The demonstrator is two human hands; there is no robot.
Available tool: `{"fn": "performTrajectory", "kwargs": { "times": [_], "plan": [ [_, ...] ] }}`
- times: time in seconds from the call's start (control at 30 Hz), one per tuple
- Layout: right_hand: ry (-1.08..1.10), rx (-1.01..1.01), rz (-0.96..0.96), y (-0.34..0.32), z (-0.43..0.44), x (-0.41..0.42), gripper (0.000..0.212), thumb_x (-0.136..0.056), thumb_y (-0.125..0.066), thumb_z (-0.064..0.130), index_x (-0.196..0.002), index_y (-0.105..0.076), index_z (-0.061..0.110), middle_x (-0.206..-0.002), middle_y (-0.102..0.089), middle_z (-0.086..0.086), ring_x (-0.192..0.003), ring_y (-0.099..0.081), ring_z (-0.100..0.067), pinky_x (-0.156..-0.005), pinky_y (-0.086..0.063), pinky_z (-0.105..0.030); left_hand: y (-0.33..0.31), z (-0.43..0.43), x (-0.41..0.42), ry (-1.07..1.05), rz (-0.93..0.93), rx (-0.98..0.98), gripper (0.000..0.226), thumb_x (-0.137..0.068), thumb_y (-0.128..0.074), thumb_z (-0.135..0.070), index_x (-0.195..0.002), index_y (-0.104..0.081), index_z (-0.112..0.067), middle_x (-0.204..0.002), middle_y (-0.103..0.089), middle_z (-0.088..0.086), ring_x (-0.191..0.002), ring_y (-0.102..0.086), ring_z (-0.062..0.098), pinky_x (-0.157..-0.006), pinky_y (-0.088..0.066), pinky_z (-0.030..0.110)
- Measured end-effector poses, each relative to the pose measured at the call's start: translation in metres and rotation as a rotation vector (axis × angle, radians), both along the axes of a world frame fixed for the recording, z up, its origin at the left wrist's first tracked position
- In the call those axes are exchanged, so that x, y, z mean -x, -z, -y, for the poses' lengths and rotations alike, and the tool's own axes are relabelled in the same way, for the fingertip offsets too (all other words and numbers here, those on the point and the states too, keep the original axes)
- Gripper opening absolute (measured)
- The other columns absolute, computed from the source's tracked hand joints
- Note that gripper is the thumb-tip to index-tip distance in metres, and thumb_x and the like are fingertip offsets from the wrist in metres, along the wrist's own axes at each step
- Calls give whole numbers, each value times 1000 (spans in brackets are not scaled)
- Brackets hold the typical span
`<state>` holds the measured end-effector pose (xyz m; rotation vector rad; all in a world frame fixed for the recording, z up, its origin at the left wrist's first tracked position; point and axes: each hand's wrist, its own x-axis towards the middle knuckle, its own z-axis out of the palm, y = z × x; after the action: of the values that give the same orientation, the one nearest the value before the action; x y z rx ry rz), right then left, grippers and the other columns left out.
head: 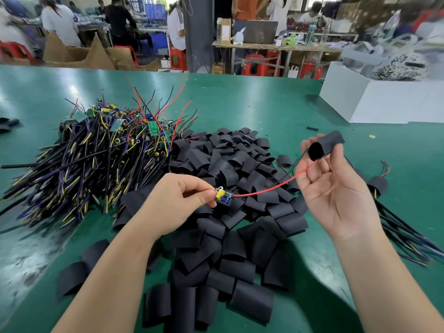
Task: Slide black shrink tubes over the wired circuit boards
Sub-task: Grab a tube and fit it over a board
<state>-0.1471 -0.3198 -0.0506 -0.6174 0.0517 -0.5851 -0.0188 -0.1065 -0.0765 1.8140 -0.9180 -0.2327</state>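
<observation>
On the tabletop (pixel 264 99), the heap of wired boards (pixel 96 152) lies left; the tube pile (pixel 228 224) touches its right side; sleeved boards (pixel 378 185) lie far right; a box (pixel 374 102) stands behind them.

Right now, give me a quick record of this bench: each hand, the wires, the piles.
Left hand: pinches small circuit board with yellow and blue parts
Right hand: holds black shrink tube, mouth towards camera
Red wire, black wire: run from board to tube mouth
Tube over board: not yet
Centre pile: loose flat black tubes on green table
Left pile: wired boards
</observation>
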Motion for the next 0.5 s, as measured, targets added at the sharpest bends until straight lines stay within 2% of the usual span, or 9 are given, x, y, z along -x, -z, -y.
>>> {"fn": "performTrajectory", "kwargs": {
  "times": [0.07, 0.17, 0.27, 0.33, 0.4, 0.43, 0.5],
  "plan": [
    [-20, -2, 33, 0, 1, 1, 25, -84, -55, 22, -95, -74, 10, -93, -73, 0, -92, -70, -12, -71, -55, -21, -1, 0, 1, 38, -4, -28, 19, -88, -66, -11, -73, -75, -18, -58, -66, -16, -45, -49, -10, -49, -33, 0],
    [-104, 104, 60, 1, 2, 5, 29, -86, -54, 25, -100, -75, 12, -96, -71, 0, -92, -69, -12, -78, -54, -22, 0, -1, 1, 81, -16, -82, 23, -87, -68, -18, -69, -75, -32, -67, -71, -10, -59, -55, -5, -59, -39, 6],
    [-180, 117, 72, 0, 2, 9, 38, -90, -43, 25, -107, -74, 9, -97, -70, -3, -89, -68, -13, -80, -55, -25, 0, -1, 1, 80, 2, -115, 27, -87, -68, -20, -68, -73, -39, -67, -70, -12, -60, -53, -4, -60, -38, 8],
    [-202, 120, 80, -1, 3, 11, 35, -92, -46, 22, -110, -72, 7, -98, -70, -5, -87, -68, -14, -81, -54, -26, -1, -1, 2, 82, -6, -107, 28, -87, -68, -19, -66, -73, -36, -62, -67, -14, -53, -50, -6, -54, -35, 5],
    [-200, 118, 85, -2, 4, 11, 31, -87, -60, 20, -112, -70, 5, -101, -68, -5, -86, -66, -14, -84, -53, -25, -2, -1, 2, 88, -59, -59, 24, -88, -66, -14, -71, -74, -29, -62, -68, -11, -46, -48, -9, -49, -33, 1],
    [-200, 123, 83, -2, 6, 12, 32, -87, -59, 21, -112, -70, 5, -100, -67, -5, -85, -65, -14, -84, -52, -25, -2, -1, 2, 89, -89, -32, 20, -89, -65, -11, -75, -75, -23, -63, -70, -8, -45, -48, -10, -48, -33, -1],
    [-218, 124, 79, -2, 8, 12, 37, -93, -44, 24, -112, -71, 7, -97, -68, -4, -84, -64, -13, -83, -52, -24, -1, -2, 1, 91, -118, 6, 17, -89, -64, -9, -77, -75, -16, -65, -71, -5, -43, -48, -10, -47, -32, -2]
  ]
}}
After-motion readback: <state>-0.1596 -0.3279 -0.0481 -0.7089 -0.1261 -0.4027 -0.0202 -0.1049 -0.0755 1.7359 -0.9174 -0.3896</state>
